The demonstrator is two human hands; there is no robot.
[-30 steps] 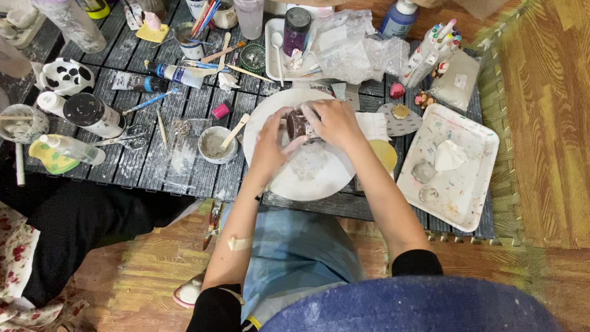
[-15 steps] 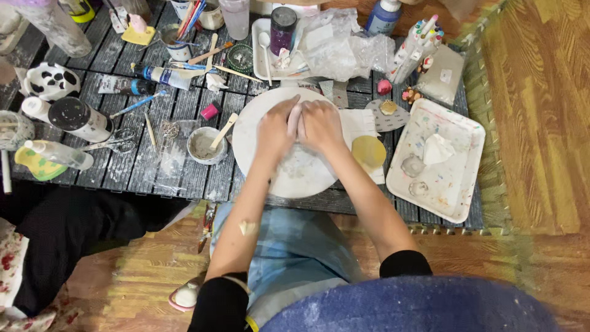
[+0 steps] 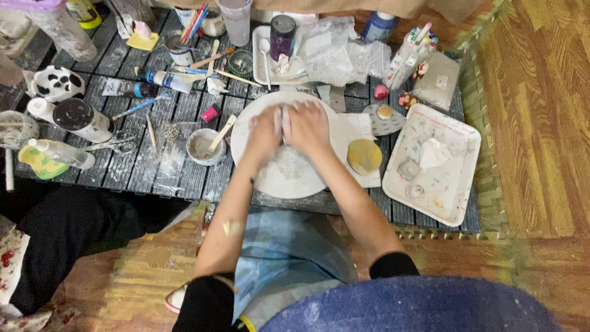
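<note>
A round white plate, dusted with white powder, lies on the dark slatted low table. Both my hands rest on its far half, backs up and pressed side by side. My left hand and my right hand close around a small pale piece; only a sliver of it shows between them. The rest of it is hidden under my fingers.
Left of the plate stands a small bowl with a wooden stick. A yellow disc and a speckled white tray lie to the right. Jars, tubes, brushes and crumpled plastic bags crowd the back. Wooden floor lies to the right.
My hands were holding a small dark piece up over the plate. They have since closed together and lowered, backs up, so the piece is almost covered.
</note>
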